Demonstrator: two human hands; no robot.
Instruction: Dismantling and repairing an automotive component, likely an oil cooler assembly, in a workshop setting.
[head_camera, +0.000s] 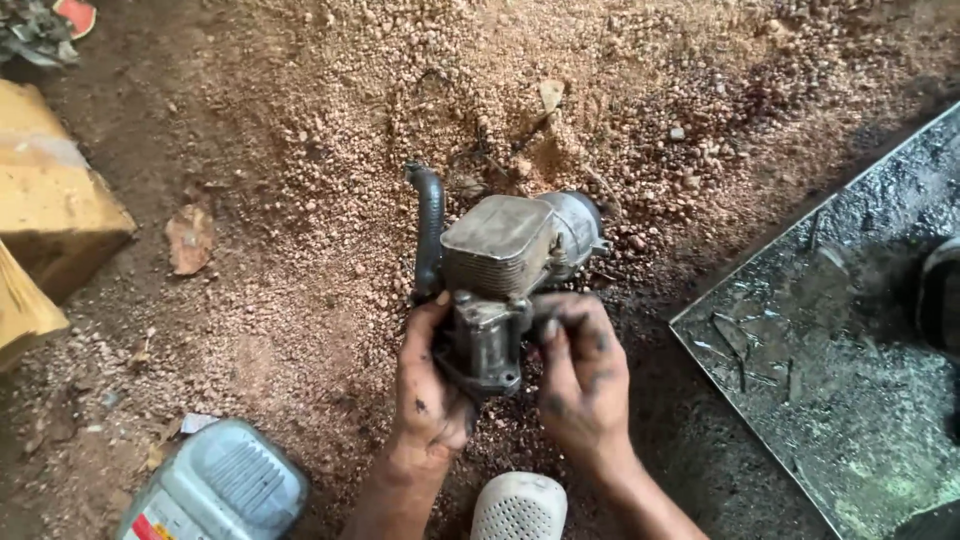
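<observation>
**Grimy engine part held over gravel ground**

While both hands meet low in the middle of the view, the nearest things sit at the bottom edge: a white perforated shoe toe (518, 507) between the forearms, and a grey plastic jug (218, 489) lying to the left of it; just above, the left hand (430, 385) wraps the lower left side of a dirty metal engine part (497, 285), its fingers (425, 325) closed around the housing with the thumb up along the edge; the right hand (583, 380) presses against the part's lower right side, its oil-stained fingers (570, 310) curled and gripping the metal there; the part itself stands upright over the ground, with a flat ribbed block on top, a rounded silver cylinder (577, 225) at its right, and a black curved hose (429, 225) rising along its left side; whether its base touches the ground I cannot tell; to the right lies a dark, oil-smeared metal sheet (850, 380), well apart from the hands; at the left edge sit yellowish blocks (50, 200), with a dry leaf (189, 238) near them; beyond everything spreads reddish gravel ground (330, 130), darker with stains toward the upper right; in the far top-left corner shows a bit of greenery (35, 30).
</observation>
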